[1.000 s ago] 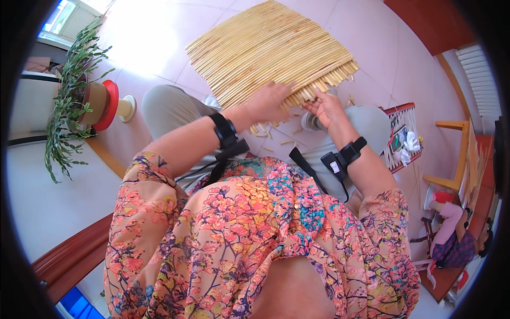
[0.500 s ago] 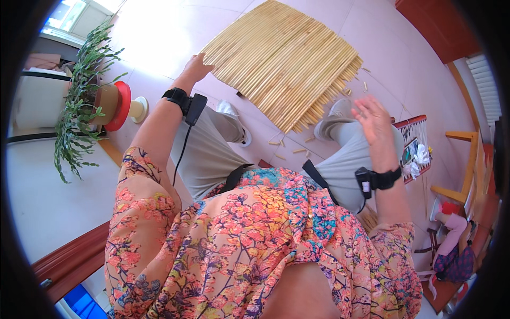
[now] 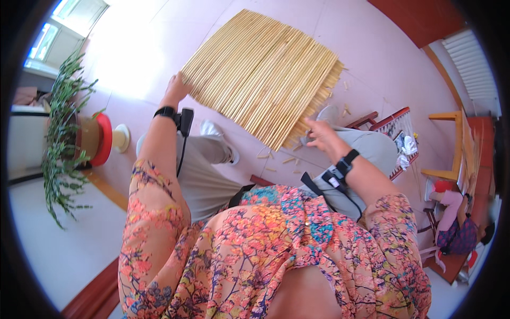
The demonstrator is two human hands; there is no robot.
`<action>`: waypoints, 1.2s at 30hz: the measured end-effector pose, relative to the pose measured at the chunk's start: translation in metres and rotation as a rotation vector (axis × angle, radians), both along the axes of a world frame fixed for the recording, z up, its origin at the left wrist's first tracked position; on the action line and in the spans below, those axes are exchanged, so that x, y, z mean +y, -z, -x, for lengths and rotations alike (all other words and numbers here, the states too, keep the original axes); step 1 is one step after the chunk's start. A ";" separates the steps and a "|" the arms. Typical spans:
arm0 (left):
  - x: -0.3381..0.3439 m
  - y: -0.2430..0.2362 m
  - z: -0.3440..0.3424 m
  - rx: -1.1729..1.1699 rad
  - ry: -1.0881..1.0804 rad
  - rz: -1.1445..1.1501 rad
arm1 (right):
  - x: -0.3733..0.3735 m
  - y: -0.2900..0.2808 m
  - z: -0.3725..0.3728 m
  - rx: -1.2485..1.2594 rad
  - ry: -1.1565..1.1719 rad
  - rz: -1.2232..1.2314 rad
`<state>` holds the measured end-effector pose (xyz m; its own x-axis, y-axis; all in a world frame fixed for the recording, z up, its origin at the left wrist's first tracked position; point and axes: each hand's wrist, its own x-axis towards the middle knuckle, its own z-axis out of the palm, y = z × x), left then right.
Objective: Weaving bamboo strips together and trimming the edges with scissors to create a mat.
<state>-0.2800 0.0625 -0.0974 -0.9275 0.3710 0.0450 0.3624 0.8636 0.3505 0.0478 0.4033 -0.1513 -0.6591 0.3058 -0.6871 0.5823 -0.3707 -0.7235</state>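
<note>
A flat mat of pale straw-coloured sticks [image 3: 260, 74] lies tilted in front of me, with a ragged fringe of uneven stick ends along its right edge. My left hand [image 3: 178, 85] is closed on the mat's left corner. My right hand [image 3: 325, 137] is beside the lower right edge, its fingers spread and slightly curled, the fingertips close to the protruding ends. Short cut pieces [image 3: 289, 160] are scattered on the pink tiled floor [image 3: 366, 74] beneath and beside the mat. My legs in grey trousers are under both forearms.
A leafy potted plant [image 3: 66, 138] stands at left by a red-rimmed round stand [image 3: 103, 138]. At right are a red low frame with cords [image 3: 398, 118], wooden chair [image 3: 441, 174], white radiator [image 3: 462, 66] and another person [image 3: 454, 223] seated in pink trousers.
My left hand has moved left from the mat's lower middle to its left corner. My right hand released the edge, lifted away and has come back beside it. The mat has shifted and turned.
</note>
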 end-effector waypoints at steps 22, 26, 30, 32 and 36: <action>0.046 -0.120 0.021 0.599 -0.158 -0.037 | 0.199 -0.175 0.071 0.611 0.533 -1.530; 0.129 -0.142 0.001 0.859 0.092 -0.023 | 0.131 -0.198 0.128 0.903 0.298 -1.904; 0.166 -0.120 -0.026 0.835 0.150 0.141 | 0.058 -0.168 0.157 0.786 0.120 -1.967; 0.167 -0.088 -0.044 0.706 0.141 0.205 | 0.033 -0.125 0.159 0.681 -0.042 -1.975; 0.150 -0.047 -0.100 0.318 0.100 0.268 | -0.008 -0.057 0.113 0.448 -0.405 -1.867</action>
